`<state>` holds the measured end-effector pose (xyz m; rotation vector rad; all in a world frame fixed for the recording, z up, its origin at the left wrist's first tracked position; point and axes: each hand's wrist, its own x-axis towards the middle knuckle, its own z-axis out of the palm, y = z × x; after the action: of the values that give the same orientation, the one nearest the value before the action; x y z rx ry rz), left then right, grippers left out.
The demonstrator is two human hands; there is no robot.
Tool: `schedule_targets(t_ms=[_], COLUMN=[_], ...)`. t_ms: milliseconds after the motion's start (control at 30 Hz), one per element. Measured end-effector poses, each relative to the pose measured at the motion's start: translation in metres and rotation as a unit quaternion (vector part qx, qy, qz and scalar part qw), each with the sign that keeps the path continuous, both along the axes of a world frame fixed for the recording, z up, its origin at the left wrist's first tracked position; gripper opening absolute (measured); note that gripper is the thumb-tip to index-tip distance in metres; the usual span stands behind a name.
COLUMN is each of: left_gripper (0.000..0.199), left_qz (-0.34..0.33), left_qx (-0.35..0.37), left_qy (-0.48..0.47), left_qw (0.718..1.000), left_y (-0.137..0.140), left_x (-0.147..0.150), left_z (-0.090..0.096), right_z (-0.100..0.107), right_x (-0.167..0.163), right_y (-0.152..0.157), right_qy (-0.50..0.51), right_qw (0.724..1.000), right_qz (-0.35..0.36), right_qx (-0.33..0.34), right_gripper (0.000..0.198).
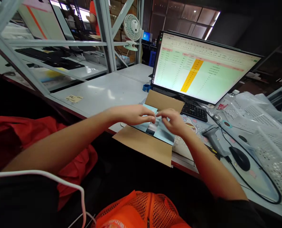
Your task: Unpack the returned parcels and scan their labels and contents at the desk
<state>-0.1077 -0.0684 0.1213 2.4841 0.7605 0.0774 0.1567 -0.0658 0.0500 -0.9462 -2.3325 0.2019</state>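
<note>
A cardboard box point(143, 144) stands at the table's front edge, its near and far flaps folded outward. Inside lies a pale blue, glossy printed item point(165, 132) with a dark patch; its kind is hard to make out. My left hand point(137, 114) stretches over the left part of the box, palm down, with nothing in its fingers. From the other side my right hand point(171, 120) reaches over the contents, fingers bent and apart, the tips close to those of my left hand. Whether the fingertips press on the item cannot be told.
Behind the box stand a monitor point(202, 69) and a black keyboard point(194, 112). To the right lie a barcode scanner point(215, 141), a black mouse point(240, 157) and white plastic baskets point(273, 155). A clip fan point(132, 28) hangs on the metal frame point(105, 34). A roll of blue tape point(146, 88) sits left of the monitor.
</note>
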Motion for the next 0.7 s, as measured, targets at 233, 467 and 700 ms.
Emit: schedule_targets(t_ms=[233, 467, 700], left_gripper=[0.031, 0.062, 0.088], left_qz=[-0.037, 0.148, 0.060], left_qx=[0.119, 0.269, 0.261], left_qy=[0.057, 0.177, 0.137], left_qw=[0.991, 0.935, 0.954], left_y=[0.008, 0.022, 0.026], left_x=[0.031, -0.023, 0.022], left_z=[-0.011, -0.027, -0.057], right_z=[0.030, 0.004, -0.066], right_x=[0.020, 0.092, 0.091], right_y=[-0.060, -0.122, -0.138], right_qy=[-0.001, 0.170, 0.342], right_qw=[0.999, 0.944, 0.857], right_qz=[-0.021, -0.280, -0.362], right_qx=[-0.035, -0.029, -0.132], right_gripper=[0.023, 0.024, 0.083])
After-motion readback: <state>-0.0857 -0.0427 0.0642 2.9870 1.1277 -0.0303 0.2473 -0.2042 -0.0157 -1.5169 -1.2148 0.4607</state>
